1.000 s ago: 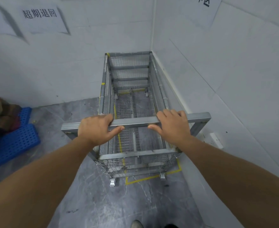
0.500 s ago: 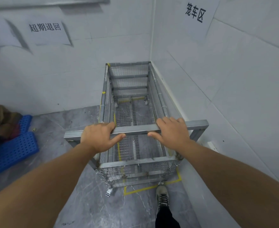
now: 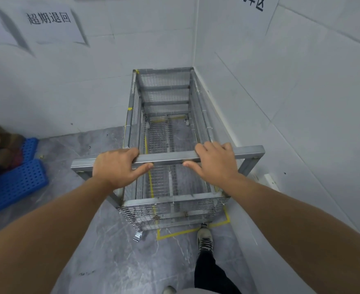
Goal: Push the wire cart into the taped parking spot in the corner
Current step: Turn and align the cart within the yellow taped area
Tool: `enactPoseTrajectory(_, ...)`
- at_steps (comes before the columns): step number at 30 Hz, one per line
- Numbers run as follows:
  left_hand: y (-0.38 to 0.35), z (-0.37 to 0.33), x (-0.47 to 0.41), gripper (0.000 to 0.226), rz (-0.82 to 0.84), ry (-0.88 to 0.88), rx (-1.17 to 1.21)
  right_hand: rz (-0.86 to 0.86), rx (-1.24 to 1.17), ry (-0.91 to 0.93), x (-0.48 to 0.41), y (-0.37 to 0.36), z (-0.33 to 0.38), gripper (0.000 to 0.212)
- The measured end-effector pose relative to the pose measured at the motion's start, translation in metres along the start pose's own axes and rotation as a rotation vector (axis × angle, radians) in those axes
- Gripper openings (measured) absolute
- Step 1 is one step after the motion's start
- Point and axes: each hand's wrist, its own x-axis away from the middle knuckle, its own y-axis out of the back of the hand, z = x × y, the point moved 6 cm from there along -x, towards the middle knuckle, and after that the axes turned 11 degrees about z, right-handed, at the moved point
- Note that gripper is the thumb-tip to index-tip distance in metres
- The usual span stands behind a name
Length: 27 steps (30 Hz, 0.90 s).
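Two hands grip the near top bar of the wire cart [image 3: 164,132]: the left hand [image 3: 116,167] wraps the bar left of centre, thumb beneath it, and the right hand [image 3: 214,164] holds it right of centre the same way. Beyond them the cart reaches away into the far corner, its right side just beside the right wall. It is a tall, empty, grey metal frame with mesh panels. Yellow tape [image 3: 175,232] shows on the grey floor under its near end, beside a shoe [image 3: 204,240].
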Motion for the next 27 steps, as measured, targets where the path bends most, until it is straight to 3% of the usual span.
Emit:
enactPoseTrajectory(13, -0.0032, 0.0013, -0.0018, 0.065, 0.021, 0.031, 0.007, 0.014, -0.001, -0.036, 0.0012, -0.0031, -0.0005, 0.062)
enactPoseTrajectory(21, 0.0002, 0.0023, -0.0032, 0.065, 0.130, 0.035, 0.007, 0.147, -0.017, -0.065, -0.0003, -0.0010, 0.0018, 0.065)
enactPoseTrajectory(27, 0.0000, 0.0037, -0.0051, 0.067, 0.188, 0.021, 0.009, 0.078, -0.043, -0.057, 0.0011, -0.0036, 0.0012, 0.061)
